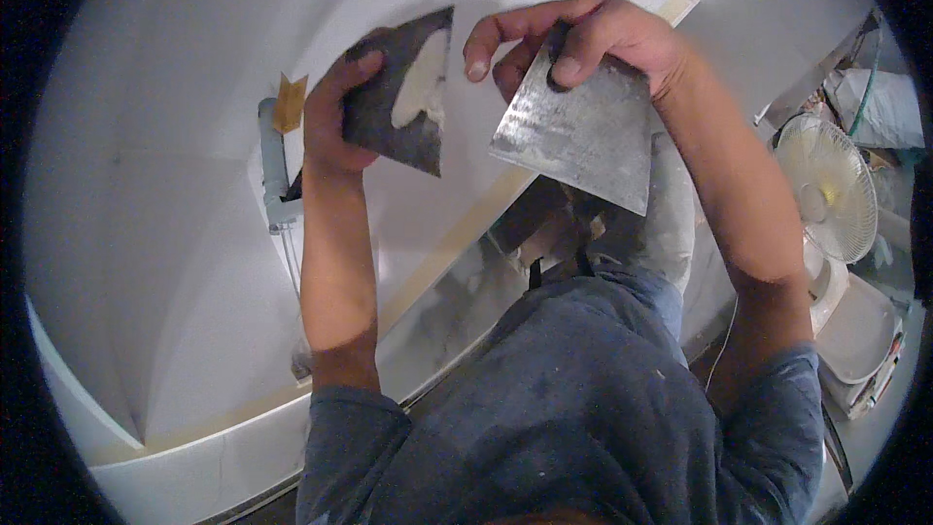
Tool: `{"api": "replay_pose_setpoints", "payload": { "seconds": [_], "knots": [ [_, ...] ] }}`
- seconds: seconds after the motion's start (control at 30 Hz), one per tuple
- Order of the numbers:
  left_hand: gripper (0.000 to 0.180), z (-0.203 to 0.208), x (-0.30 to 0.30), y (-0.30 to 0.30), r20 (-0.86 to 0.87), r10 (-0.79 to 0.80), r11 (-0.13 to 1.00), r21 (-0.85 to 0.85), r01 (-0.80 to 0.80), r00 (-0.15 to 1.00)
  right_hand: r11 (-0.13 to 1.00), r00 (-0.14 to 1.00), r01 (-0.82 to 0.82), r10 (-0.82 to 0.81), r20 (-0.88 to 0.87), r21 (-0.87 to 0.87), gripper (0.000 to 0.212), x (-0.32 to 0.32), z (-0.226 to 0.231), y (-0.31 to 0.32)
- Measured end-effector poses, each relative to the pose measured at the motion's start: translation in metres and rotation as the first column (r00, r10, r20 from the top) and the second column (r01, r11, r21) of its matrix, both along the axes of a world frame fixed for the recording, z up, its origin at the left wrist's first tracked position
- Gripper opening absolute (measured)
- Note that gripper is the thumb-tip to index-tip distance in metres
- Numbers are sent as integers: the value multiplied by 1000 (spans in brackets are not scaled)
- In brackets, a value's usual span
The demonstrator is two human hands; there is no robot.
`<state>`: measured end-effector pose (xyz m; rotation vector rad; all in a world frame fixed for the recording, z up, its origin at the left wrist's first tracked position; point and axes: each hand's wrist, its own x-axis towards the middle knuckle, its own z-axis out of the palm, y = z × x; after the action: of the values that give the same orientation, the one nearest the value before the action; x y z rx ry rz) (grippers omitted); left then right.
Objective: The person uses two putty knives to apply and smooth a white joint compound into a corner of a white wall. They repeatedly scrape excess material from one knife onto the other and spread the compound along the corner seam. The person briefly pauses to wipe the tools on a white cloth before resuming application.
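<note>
In my left hand is a dark, flat metal plate, gripped by its left side with the thumb lying on its face. A lump of off-white putty clings to the plate's right part. My right hand is closed around the upper end of a wide putty knife, its thumb pressed on a dark part at the top. Smeared grey metal makes up the knife's blade, which slants downward. A gap separates the blade from the plate. Some of my right fingers curl forward, clear of the blade.
A white panel surface with a tan edge strip lies below and left of my hands. On it rest a grey tube-like object and a tan piece. A fan, a pale container and a white bag stand at right.
</note>
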<state>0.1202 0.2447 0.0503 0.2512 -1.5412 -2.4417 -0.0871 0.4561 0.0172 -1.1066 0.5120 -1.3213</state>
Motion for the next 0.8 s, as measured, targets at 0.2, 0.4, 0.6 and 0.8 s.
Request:
{"api": "replay_pose_setpoints", "payload": {
  "seconds": [0.2, 0.4, 0.6, 0.8],
  "knots": [
    [55, 26, -1, 32, 67, 230, 933, -298, -201, 971, 994, 993, -24, 12, 115, 107, 95, -3, 18, 13],
    [49, 31, 23, 41, -73, 307, 927, -201, -316, 949, 988, 987, 157, -158, -37, -9, 96, 0, 26, 27],
    [37, 28, 33, 87, -363, 568, 780, -48, -624, 738, 650, 556, 683, -759, 340, 334, 48, 56, 15, 58],
    [35, -30, 66, 92, -417, 574, 349, -654, -671, 705, 788, 608, 327, -598, 522, 522, 28, 132, 35, 62]
  ]
}}
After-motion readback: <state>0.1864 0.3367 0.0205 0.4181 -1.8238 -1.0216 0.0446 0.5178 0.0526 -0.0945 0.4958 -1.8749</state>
